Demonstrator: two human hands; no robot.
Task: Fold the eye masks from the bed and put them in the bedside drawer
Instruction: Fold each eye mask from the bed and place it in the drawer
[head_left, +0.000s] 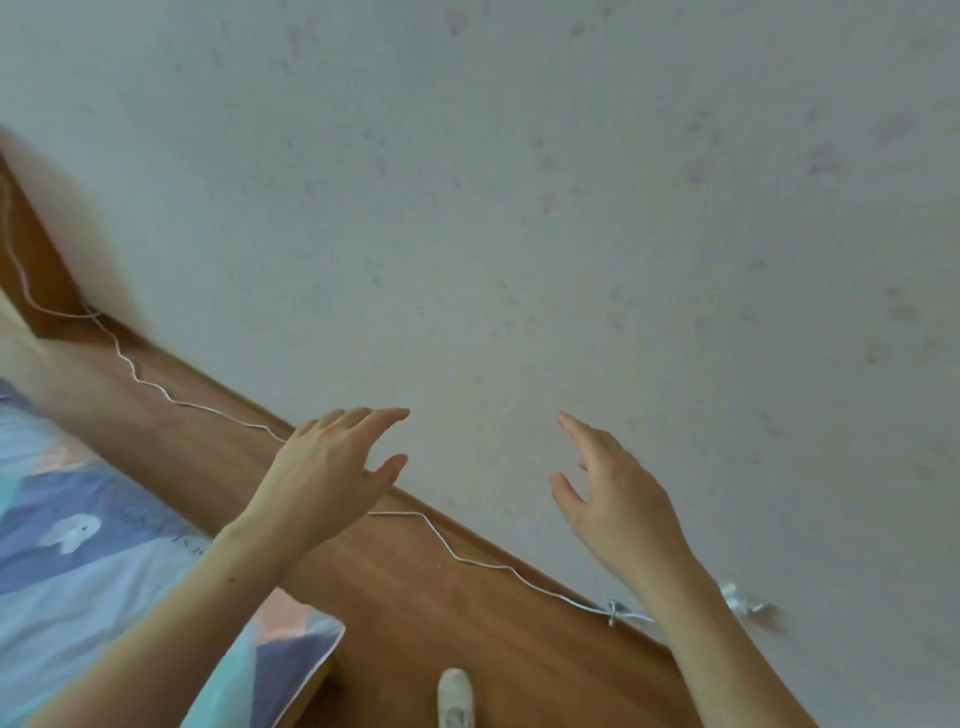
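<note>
No eye mask and no bedside drawer show in the head view. My left hand (332, 478) is raised in front of me with its fingers spread and nothing in it. My right hand (618, 499) is raised beside it, also open and empty, palm turned inward. Both hover in front of a pale wall (519, 208), above the wooden floor. The bed (104, 561) with a blue, pink and teal patterned cover lies at the lower left, under my left forearm.
A white cable (467, 558) runs along the wooden floor (415, 623) at the wall's foot, with a knot near my right forearm. A white shoe (456, 699) stands at the bottom centre. The view is tilted and slightly blurred.
</note>
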